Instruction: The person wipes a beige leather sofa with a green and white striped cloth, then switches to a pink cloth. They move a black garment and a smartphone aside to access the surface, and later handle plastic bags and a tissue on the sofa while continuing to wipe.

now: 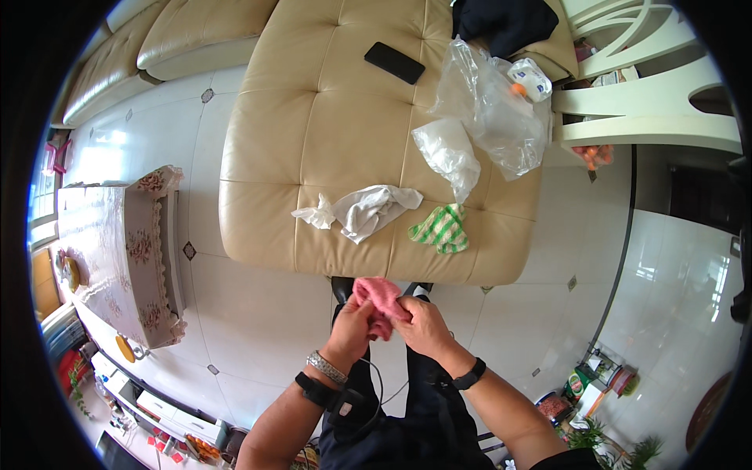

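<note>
A bunched pink cloth [380,295] is held between my left hand [351,330] and my right hand [424,326], just off the near edge of a tufted beige leather ottoman [264,176]. The fingers of both hands are closed on it. Along that near side lie a crumpled white tissue [317,212], a greyish-white cloth [373,210] and a green-and-white striped cloth [442,229]. Beyond the striped cloth sits a white plastic bag [449,153]. Bands circle both of my wrists.
Farther back on the ottoman are a black phone [395,63], a clear plastic bag [490,108], a white packet [530,79] and dark fabric [504,23]. A white openwork partition [640,106] stands right. A cloth-covered table [117,258] is left. A cable [380,382] hangs before my legs.
</note>
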`<state>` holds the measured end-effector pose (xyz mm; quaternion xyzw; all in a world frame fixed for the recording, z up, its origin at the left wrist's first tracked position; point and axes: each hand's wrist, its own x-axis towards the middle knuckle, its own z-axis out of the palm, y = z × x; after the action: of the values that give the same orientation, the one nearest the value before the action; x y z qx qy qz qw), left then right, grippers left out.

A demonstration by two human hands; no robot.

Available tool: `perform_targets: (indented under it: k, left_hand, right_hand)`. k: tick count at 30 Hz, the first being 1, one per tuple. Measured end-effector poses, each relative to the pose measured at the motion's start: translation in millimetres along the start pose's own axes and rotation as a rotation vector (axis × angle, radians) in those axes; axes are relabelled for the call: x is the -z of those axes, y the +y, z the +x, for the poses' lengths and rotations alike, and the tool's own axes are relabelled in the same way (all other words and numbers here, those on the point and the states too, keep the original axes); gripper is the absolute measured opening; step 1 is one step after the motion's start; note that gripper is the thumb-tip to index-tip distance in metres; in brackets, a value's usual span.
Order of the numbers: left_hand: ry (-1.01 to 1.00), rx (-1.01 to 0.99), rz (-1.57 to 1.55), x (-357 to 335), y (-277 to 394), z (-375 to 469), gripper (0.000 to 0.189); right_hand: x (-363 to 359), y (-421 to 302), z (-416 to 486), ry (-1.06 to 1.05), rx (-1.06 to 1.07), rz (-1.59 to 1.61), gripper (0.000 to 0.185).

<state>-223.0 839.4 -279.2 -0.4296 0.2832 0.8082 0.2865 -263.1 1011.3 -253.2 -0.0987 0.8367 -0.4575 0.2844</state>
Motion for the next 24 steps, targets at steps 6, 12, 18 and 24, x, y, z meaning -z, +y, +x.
perform_targets:
  k: [6,12,18,24]
  left_hand:
    - [0.042,-0.033,-0.162,27.0,8.8,-14.9,0.025]
    - [-0.075,-0.089,-0.152,51.1,10.5,-27.5,0.026]
    - [-0.057,-0.11,-0.182,17.9,-17.9,-33.0,0.036]
    - [-0.25,-0.258,-0.313,-37.3,-50.6,-35.4,0.043]
  right_hand:
    - [1.3,-18.8,-4.9,0.009,-0.342,0.553,0.034]
    - [29.5,0.2,5.3,0.237,-0.596,1.111,0.025]
    - [40.9,0.7,0.2,0.185,-0.451,0.917,0.023]
    - [22.0,-6.8,-27.3,-0.13,0.279,-0.022,0.025]
